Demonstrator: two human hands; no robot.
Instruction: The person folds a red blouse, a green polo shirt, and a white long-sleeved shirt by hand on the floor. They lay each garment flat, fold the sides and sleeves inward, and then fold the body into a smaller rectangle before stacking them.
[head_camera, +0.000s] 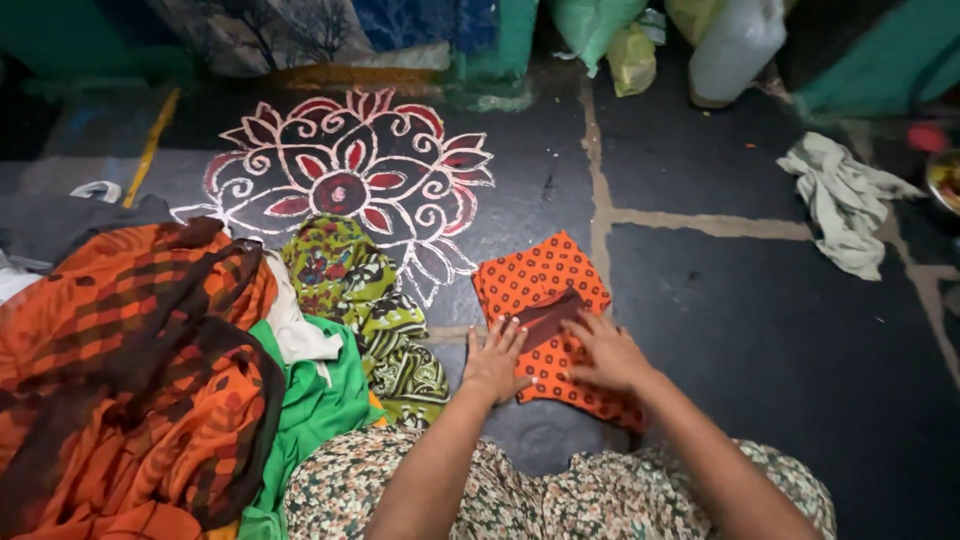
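Fingers (503, 338) of the left hand (493, 362) lie spread and flat, palm down, on the near left edge of an orange cloth with dark dots (540, 275). Those of the right hand (606, 355) are also stretched out flat and a little apart, pressing down on the same cloth just beside the left hand. Neither hand pinches or grips anything; both simply press on the fabric. Between the two hands, a small dark maroon piece (547, 320) lies on top of the orange cloth, touching the right hand's fingertips.

The orange cloth is folded into a rough rectangle and rests on the dark stone floor (760, 320), directly in front of the person's lap, which is covered in a small floral print (520, 500).

To the left of the hands lies a heap of loose clothes: a green and yellow patterned cloth (375, 310) nearest, then a plain bright green one (315, 405), a white piece (295, 330), and a large orange and brown garment (130, 370) at the far left.

Beyond the heap, a white and red flower design (350, 175) is drawn on the floor. A crumpled pale cloth (845, 195) lies well apart at the right. Plastic bags (630, 55) stand at the far edge.
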